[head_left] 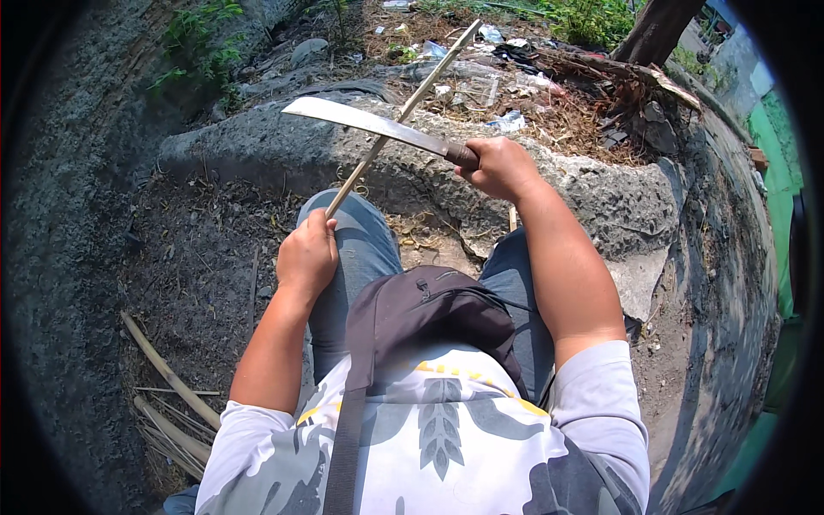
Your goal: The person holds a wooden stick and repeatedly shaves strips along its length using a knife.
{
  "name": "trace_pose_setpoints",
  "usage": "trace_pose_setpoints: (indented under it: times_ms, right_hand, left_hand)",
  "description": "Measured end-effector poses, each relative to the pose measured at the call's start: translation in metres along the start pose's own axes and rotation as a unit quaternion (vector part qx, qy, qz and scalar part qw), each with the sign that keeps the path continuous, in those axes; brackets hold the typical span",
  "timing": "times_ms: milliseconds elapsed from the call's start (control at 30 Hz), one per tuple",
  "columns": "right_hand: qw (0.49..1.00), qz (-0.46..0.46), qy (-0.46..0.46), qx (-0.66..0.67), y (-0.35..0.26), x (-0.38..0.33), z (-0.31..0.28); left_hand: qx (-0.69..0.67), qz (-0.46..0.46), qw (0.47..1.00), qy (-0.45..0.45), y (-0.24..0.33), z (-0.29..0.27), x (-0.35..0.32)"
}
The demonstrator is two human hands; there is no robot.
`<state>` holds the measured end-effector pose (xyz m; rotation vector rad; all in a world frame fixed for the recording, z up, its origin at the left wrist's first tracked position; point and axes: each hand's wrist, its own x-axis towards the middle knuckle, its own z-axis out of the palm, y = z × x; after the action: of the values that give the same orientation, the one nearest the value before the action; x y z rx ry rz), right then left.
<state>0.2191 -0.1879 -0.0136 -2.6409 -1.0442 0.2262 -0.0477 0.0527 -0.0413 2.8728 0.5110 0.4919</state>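
My left hand (307,256) is closed round the near end of a long, thin wooden strip (427,83), which slants up and away to the right. In my right hand (502,166) is the brown handle of a machete (369,120), gripped in a fist. Its long, slightly curved blade points left and crosses over the strip about midway along. Whether the edge bites into the wood or only lies against it, I cannot tell. Both hands are held out in front of my knees, above the jeans (348,230).
A rough concrete slab (601,202) runs across in front of my knees. Beyond it lie litter, dry straw and a tree trunk (659,33). Several split bamboo lengths (163,365) rest on the ground at the left. A dark bag (421,313) sits on my lap.
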Motion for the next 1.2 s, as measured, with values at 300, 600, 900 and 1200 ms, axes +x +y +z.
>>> trace_pose_setpoints:
  times_ms: [300, 600, 900, 1200]
  right_hand:
    - [0.997, 0.006, 0.042, 0.067, 0.026, 0.01, -0.009]
    - [0.998, -0.03, 0.018, -0.059, -0.009, -0.001, 0.003]
    - [0.993, 0.041, 0.08, 0.07, 0.021, 0.013, 0.007]
    - [0.992, -0.089, 0.048, -0.077, -0.012, 0.003, 0.012]
  left_hand:
    - [-0.008, -0.003, 1.0, -0.007, 0.003, -0.003, 0.003]
    - [0.019, -0.008, 0.999, -0.037, 0.007, -0.006, 0.007]
    - [-0.029, -0.003, 1.0, -0.01, 0.002, -0.005, 0.004]
    - [-0.003, 0.008, 1.0, -0.018, 0.0, -0.004, 0.007]
